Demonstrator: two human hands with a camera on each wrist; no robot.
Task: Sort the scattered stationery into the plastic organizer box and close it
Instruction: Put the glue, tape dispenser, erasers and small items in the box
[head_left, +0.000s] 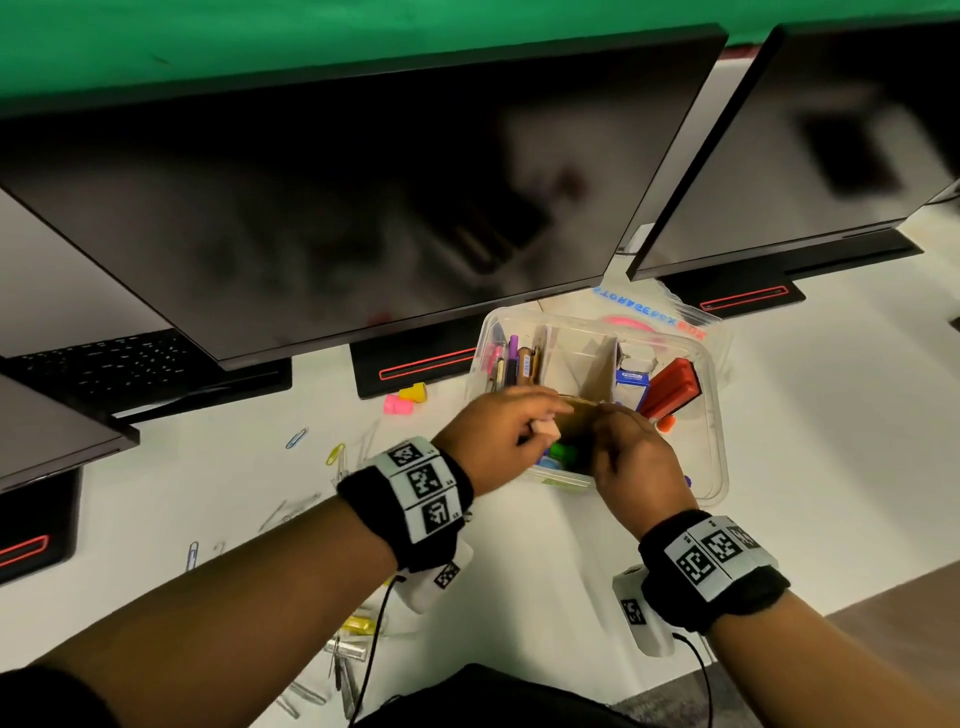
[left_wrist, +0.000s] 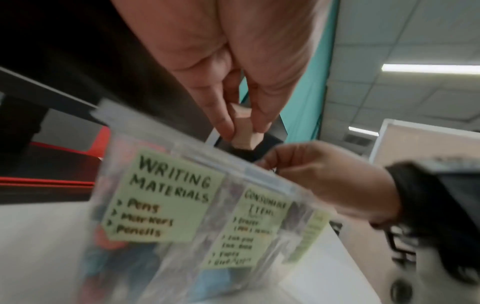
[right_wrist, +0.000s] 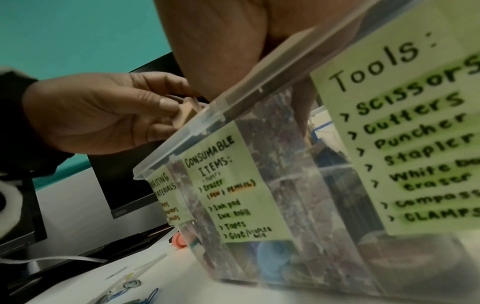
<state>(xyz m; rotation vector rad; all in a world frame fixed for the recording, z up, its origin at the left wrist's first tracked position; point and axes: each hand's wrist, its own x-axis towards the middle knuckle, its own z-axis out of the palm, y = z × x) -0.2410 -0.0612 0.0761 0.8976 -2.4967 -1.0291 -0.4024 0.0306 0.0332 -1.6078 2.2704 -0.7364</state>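
The clear organizer box (head_left: 719, 457) stands open on the white desk, with green labels (left_wrist: 166, 195) on its front wall (right_wrist: 283, 185). Pens (head_left: 511, 358) fill its left compartment and a red tool (head_left: 672, 387) lies in the right one. My left hand (head_left: 498, 431) hovers at the box's near-left rim and pinches a pale pink eraser (head_left: 545, 428) (left_wrist: 242, 127) (right_wrist: 185, 115). My right hand (head_left: 634, 457) (left_wrist: 324, 181) reaches over the near rim into the middle compartment, fingers curled on a brown rounded thing (head_left: 576, 413) that looks like a tape roll.
The box's lid (head_left: 670, 319) lies behind it. Pink and yellow pieces (head_left: 405, 400), paper clips (head_left: 296, 439) and staple strips (head_left: 353, 649) are scattered on the desk to the left. Monitors (head_left: 337, 208) overhang the back and a keyboard (head_left: 104, 364) sits far left.
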